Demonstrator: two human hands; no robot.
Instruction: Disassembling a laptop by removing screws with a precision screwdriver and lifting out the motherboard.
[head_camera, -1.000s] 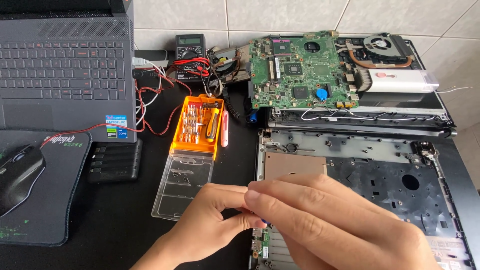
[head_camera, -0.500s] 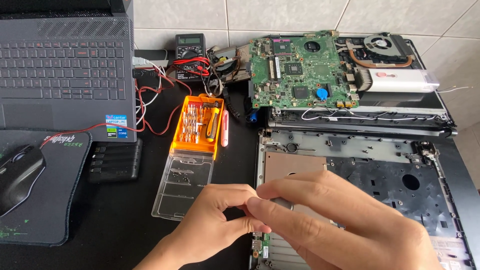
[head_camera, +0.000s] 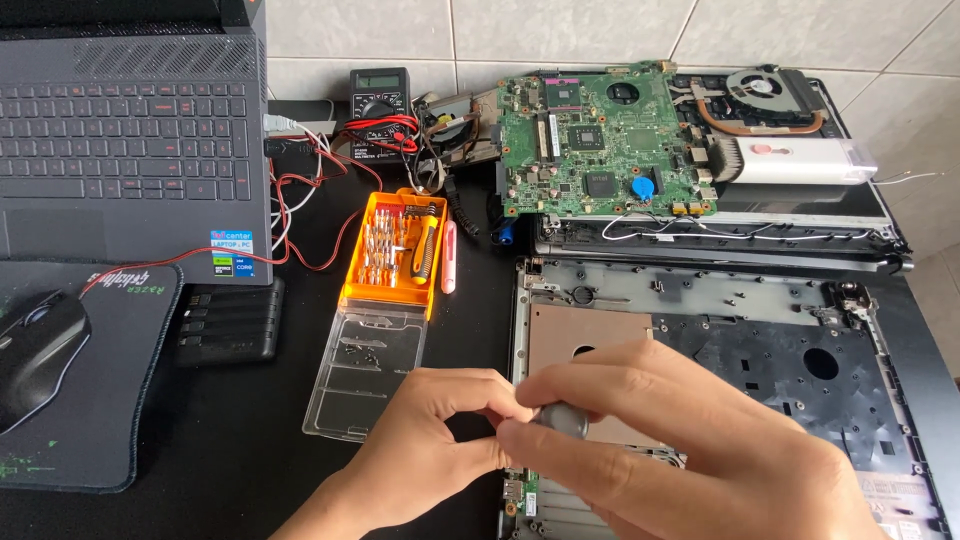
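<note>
Over the near edge of the opened grey plastic laptop base (head_camera: 740, 350), left hand (head_camera: 430, 440) and right hand (head_camera: 690, 450) meet, fingertips pinched together on a small round grey disc (head_camera: 562, 420); open orange screwdriver-bit case (head_camera: 392, 250) beyond.

Black counter (head_camera: 250, 440), stock as I see it below my fingers. Rear left: open dark laptop (head_camera: 125, 130). Front left: black mouse pad (head_camera: 100, 400) bearing a black mouse (head_camera: 35, 345). Just right of the pad: a black ribbed block (head_camera: 228, 322). Centre: orange screwdriver-bit case (head_camera: 392, 250), its clear lid (head_camera: 365, 372) folded open toward me; a pink pen-shaped tool (head_camera: 449, 256) beside it. Rear centre: multimeter (head_camera: 380, 100) with red and black leads. Right: opened laptop base shell (head_camera: 760, 340).
</note>
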